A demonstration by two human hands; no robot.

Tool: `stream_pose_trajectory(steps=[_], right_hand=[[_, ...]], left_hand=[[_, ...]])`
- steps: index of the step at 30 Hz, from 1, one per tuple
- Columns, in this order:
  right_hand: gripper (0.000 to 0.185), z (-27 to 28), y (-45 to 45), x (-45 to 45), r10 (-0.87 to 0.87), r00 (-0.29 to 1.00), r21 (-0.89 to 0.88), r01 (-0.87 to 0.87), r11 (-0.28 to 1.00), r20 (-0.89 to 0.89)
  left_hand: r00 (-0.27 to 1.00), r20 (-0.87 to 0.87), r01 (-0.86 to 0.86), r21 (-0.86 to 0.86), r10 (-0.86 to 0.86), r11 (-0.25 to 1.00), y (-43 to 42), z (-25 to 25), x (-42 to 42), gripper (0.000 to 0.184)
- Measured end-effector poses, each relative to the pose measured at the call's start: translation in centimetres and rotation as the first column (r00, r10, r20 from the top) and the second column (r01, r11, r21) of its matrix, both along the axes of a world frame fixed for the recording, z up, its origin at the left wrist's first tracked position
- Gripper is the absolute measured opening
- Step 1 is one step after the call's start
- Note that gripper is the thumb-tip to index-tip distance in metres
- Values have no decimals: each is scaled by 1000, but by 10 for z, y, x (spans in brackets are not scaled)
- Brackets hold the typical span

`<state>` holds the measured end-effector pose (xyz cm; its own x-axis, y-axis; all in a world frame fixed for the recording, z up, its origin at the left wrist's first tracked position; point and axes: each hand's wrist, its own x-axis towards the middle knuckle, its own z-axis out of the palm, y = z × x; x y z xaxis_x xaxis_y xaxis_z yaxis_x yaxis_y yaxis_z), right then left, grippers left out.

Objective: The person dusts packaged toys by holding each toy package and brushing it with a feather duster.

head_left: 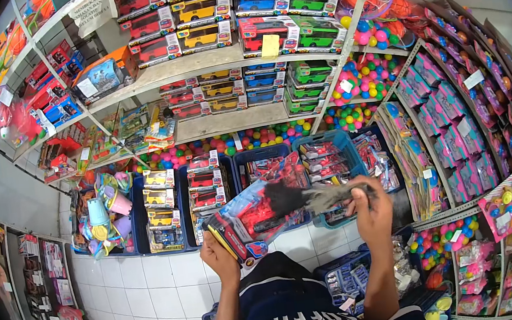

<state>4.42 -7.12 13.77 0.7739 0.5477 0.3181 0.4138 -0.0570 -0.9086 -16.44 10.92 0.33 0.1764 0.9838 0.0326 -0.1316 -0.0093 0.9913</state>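
My left hand grips the lower left edge of a packaged toy with red parts under clear plastic, tilted in front of my chest. My right hand is closed around the grey end of a feather duster. Its dark, blurred head lies over or against the upper right part of the package; the exact contact is unclear. Beneath and behind the package are blue bins with more packaged toys.
Shelves of boxed toy cars stand ahead. A row of bins, including a teal bin, lines their foot. Racks of packaged toys rise at right. White floor tiles show at lower left, a small shelf at far left.
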Motion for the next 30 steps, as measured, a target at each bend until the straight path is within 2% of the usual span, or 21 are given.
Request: stream_pose_trajectory(steps=[2,3,4,7,10,11,12,14,15,18,19,22,23,24,26,27,30], right_hand=[[18,-5,0,11,-142,990,11,142,990,-10],[18,1,3,11,-220,974,-16,221,975,44],[18,1,6,8,-216,975,-19,217,976,43],[19,1,11,-3,31,998,58,-28,998,-46],[19,3,14,6,-36,999,68,35,997,16],[19,7,13,7,-124,991,-17,125,992,56],[19,6,13,5,-130,990,-19,131,991,55],[19,5,16,0,-19,1000,73,18,997,12],[18,8,18,-9,50,994,125,-38,991,-95],[18,4,15,1,-38,999,67,39,997,-25],[18,8,16,5,-146,987,-8,147,989,74],[19,7,17,4,-109,991,35,106,994,79],[19,6,17,0,-28,999,92,31,995,-34],[19,5,16,1,-32,999,95,35,995,-34],[19,1,15,6,-87,995,87,82,993,53],[19,0,15,8,-170,985,71,168,983,27],[19,1,11,9,-187,981,25,186,982,46]], left_hand=[[1000,4,-15,18,15,1000,1,4,0,49],[1000,-1,-27,33,27,999,1,3,-2,48],[999,-5,-40,51,40,998,1,3,-4,48],[997,-60,-42,117,49,992,3,3,-6,47],[997,-67,-29,179,42,983,8,-5,-7,48],[997,-70,-25,177,38,984,10,-7,-8,48],[995,-93,-4,222,25,975,11,-8,-9,48],[994,-114,25,267,6,963,13,-7,-5,49],[994,-112,27,278,5,960,14,-6,-3,49],[993,-115,31,284,2,958,18,-8,-4,49],[993,-114,33,276,-1,961,18,-11,-6,49],[993,-116,34,296,1,955,18,-15,-11,49],[992,-122,54,294,-18,954,17,-15,-13,49],[992,-122,57,297,-22,953,17,-13,-13,49],[996,-85,5,297,21,955,18,-10,-15,49],[996,-88,4,297,23,955,16,-7,-17,49],[999,-33,-33,206,41,978,13,3,-21,48]])
